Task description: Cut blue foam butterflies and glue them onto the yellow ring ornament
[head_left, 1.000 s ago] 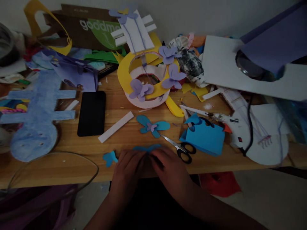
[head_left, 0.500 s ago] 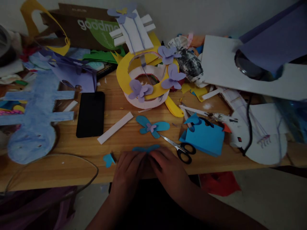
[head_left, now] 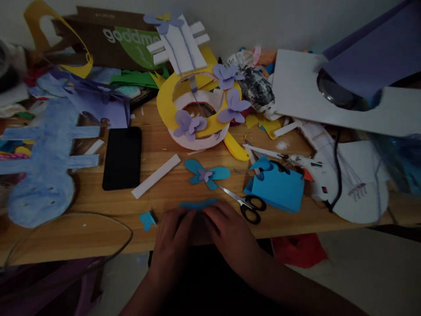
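My left hand (head_left: 173, 239) and my right hand (head_left: 227, 232) rest side by side at the wooden table's (head_left: 98, 237) front edge, fingers curled and pressed on a blue paper butterfly cutout (head_left: 197, 204) whose wings stick out beyond the fingertips. A finished blue butterfly with a lilac centre (head_left: 205, 174) lies just beyond. Black-handled scissors (head_left: 245, 202) lie right of my right hand. A small blue scrap (head_left: 147, 219) sits left of my left hand.
A black phone (head_left: 122, 157), a white strip (head_left: 156, 175), folded blue paper (head_left: 275, 186) and a glue gun (head_left: 312, 175) lie on the table. A yellow and white ring with lilac butterflies (head_left: 197, 109) stands behind. Blue cut card (head_left: 42, 166) lies at the left, white board (head_left: 305, 92) at the right.
Both hands stay on the blue cutout with only slight finger shifts. The view has drifted a little, so everything sits slightly further left.
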`<action>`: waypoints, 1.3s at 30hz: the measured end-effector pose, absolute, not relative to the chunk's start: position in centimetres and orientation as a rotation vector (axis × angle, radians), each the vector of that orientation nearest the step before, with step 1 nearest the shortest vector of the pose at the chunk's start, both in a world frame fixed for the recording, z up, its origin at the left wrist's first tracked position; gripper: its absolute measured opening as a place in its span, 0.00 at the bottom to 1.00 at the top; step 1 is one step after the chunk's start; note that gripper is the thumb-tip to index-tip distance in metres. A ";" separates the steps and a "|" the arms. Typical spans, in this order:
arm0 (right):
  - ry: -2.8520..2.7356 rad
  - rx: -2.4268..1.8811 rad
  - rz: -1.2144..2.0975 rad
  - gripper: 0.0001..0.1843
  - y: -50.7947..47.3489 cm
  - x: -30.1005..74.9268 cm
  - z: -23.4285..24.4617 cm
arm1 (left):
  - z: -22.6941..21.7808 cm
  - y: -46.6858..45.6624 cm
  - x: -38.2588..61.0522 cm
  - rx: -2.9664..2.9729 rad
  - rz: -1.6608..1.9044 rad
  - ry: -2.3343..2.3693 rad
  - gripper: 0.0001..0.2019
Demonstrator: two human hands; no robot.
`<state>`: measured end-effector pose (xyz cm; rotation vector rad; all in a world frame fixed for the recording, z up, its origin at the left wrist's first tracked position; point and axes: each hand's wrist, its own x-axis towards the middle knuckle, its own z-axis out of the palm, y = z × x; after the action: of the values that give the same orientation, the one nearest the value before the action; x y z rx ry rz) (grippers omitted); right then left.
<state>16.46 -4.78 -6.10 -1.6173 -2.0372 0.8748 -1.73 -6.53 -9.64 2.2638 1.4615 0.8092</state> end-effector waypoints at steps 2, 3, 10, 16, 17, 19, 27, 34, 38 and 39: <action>-2.013 -1.597 0.886 0.11 -4.8 16.8 -5.7 | -9.7 -6.8 -1.9 2.228 0.804 1.498 0.18; -2.006 -1.582 0.876 0.12 -4.8 17.0 -5.5 | -9.6 -6.9 -2.0 2.218 0.799 1.504 0.18; -2.198 -1.443 0.553 0.16 -5.3 17.4 -5.3 | -7.5 -8.1 -3.3 2.315 0.703 1.452 0.24; -2.340 -1.438 0.511 0.15 -5.2 16.9 -5.6 | -7.0 -8.5 -3.3 2.397 0.634 1.509 0.20; -2.321 -1.430 0.526 0.16 -5.3 17.1 -5.4 | -7.1 -8.4 -3.0 2.363 0.667 1.567 0.19; -2.248 -1.448 0.549 0.17 -5.6 17.8 -4.9 | -7.1 -8.0 -2.4 2.252 0.720 1.705 0.17; -1.975 -1.705 0.701 0.14 -6.5 19.8 -4.9 | -6.3 -4.5 -0.7 2.086 0.446 1.827 0.27; -1.751 -1.632 0.928 0.17 -4.2 19.0 -6.3 | -7.1 -3.5 -1.4 2.001 0.459 1.732 0.15; -1.656 -1.589 1.073 0.14 -3.3 19.5 -5.3 | -5.9 -3.7 -1.3 2.020 0.556 1.628 0.06; -1.680 -1.522 1.064 0.12 -3.3 19.9 -4.9 | -5.3 -4.0 -1.2 2.053 0.619 1.621 0.05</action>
<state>19.89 -3.32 -4.88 -1.5220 -1.6800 1.0640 -1.22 -3.97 -5.35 2.0529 1.6214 0.6193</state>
